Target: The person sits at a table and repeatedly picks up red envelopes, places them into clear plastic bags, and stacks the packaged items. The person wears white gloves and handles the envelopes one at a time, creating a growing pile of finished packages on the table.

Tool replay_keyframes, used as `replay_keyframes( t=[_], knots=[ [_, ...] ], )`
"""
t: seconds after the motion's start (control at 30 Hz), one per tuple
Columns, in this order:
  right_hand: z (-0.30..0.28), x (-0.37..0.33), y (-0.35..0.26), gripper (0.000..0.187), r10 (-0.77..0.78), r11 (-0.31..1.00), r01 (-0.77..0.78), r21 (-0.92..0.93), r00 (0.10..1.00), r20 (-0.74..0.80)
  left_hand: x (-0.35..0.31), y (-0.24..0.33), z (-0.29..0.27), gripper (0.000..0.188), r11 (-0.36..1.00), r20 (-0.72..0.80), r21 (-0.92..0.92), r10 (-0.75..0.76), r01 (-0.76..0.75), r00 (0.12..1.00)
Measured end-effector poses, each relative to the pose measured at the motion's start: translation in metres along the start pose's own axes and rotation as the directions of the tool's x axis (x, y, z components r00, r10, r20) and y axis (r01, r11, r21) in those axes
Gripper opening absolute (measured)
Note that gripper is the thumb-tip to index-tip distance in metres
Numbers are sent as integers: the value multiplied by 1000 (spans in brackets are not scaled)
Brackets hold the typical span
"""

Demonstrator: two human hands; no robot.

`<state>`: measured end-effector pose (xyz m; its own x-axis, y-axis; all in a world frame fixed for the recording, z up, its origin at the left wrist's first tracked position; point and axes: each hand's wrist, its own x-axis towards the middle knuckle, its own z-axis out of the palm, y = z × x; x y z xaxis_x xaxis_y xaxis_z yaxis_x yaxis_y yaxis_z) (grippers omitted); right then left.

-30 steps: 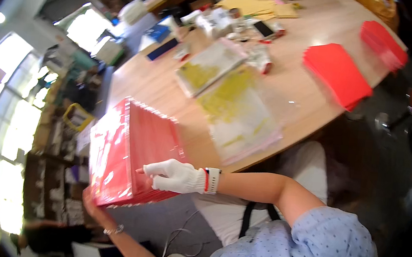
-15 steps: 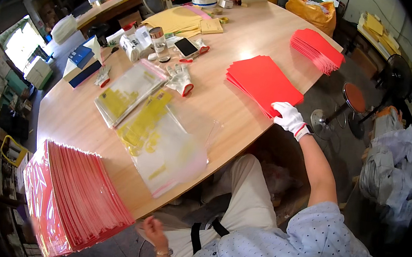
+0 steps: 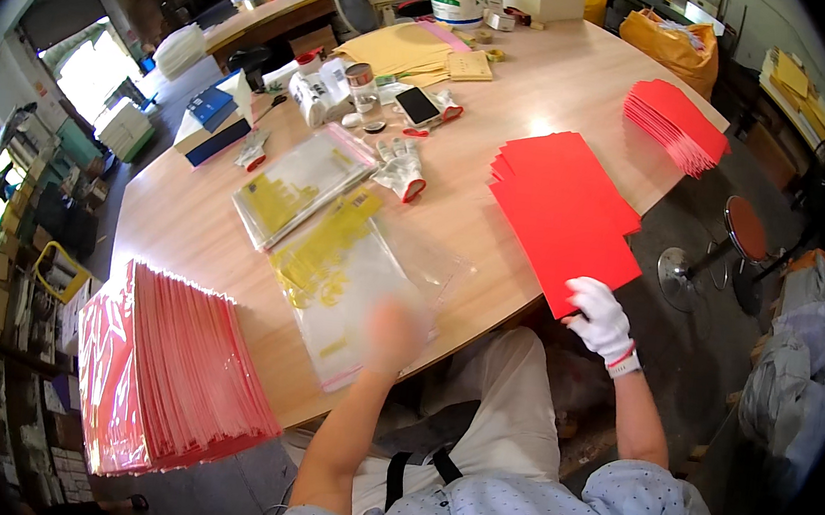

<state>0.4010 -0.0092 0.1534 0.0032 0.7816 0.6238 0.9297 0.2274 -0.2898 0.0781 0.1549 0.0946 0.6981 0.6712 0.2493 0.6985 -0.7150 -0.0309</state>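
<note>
The right hand [image 3: 602, 325], in a white cloth glove, pinches a flat red paper sheet [image 3: 568, 236] by its near corner. The sheet reaches toward eleven o'clock from there. The bare left hand [image 3: 397, 334] is too blurry to tell if it grips; a flat clear plastic bag with yellow print [image 3: 348, 296] lies at its ten o'clock.

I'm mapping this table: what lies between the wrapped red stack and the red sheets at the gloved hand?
The head view shows clear plastic bags with yellow print, and the blurred left hand over or on them.
</note>
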Motion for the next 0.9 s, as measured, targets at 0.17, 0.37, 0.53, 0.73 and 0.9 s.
replay_keyframes(
  t=[0.17, 0.37, 0.53, 0.73, 0.9],
  knots=[
    [30, -65, 66, 31, 908, -359, -235, 903, 136, 396, -25, -30, -10, 27, 961, 48, -223, -155, 161, 987],
    [27, -20, 47, 8, 822, -114, -493, 863, 441, 360, -79, -74, -8, 23, 955, 69, -237, -166, 178, 984],
    [-13, -47, -42, 30, 643, -42, -486, 873, 656, 395, -76, -75, 1, 20, 942, 20, -250, -227, 225, 974],
    [-8, -67, -112, 36, 368, -322, -667, 672, 566, 738, -83, -74, -12, 24, 967, -7, -225, -124, 119, 992],
    [19, -80, -129, 23, 576, -429, -611, 665, 382, 723, -105, -66, -36, 25, 944, -356, -88, -327, 317, 876]
  ],
)
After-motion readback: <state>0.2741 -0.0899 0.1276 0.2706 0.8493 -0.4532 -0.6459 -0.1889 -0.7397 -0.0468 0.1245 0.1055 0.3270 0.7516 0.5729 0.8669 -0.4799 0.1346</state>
